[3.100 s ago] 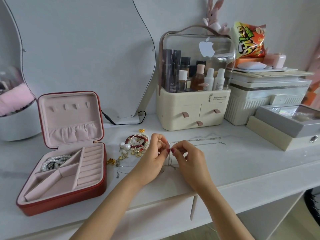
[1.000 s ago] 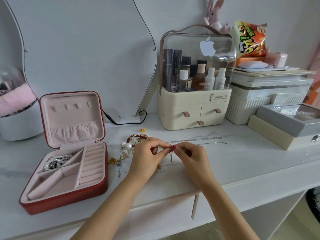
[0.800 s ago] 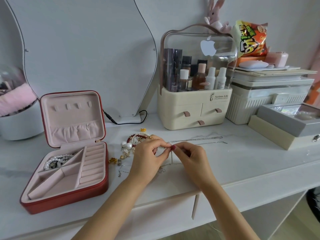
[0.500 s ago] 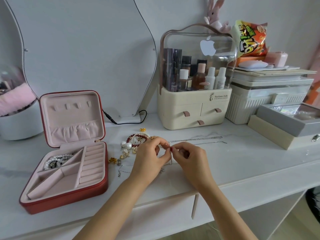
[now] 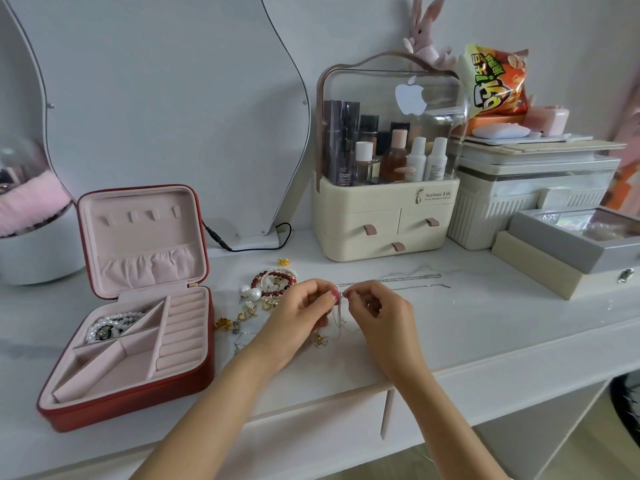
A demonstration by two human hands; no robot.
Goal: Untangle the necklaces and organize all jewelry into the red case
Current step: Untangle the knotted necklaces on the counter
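Grip, left: left hand [image 5: 298, 313] has thumb and forefinger pressed onto a fine chain, the other fingers curled under.
Grip, right: right hand [image 5: 377, 311] pinches the same strand from the other side; the two sets of fingertips nearly touch.
Held thing: tangled necklaces [image 5: 341, 311], thin silver chain, a short loop hanging down between the hands to the worktop [image 5: 485, 327]. The knot itself is too small to read; probably right at the pinch.
Chain tails: two straight runs [image 5: 412, 282] lie out to the right on the worktop, just beyond the right hand.
Change: over the last three seconds the hands have stayed at the same spot, only reworking the pinch; half a second ago the fingertips were set much as now. The tails on the right have not shifted.
Meaning: the untangling step is under way and not finished; no chain has come free yet, by my reading.
Loose jewelry: red bead bracelet [image 5: 275, 282], pearl earrings [image 5: 251, 293] and small gold pieces [image 5: 223, 323] lie between the left hand and the case, unsorted.
Red case [image 5: 138, 396]: open at left, lid up; a pearl piece [image 5: 110, 325] sits in the back-left compartment, the other compartments and ring rolls look empty.
Left to do: free the chains, then move everything across.
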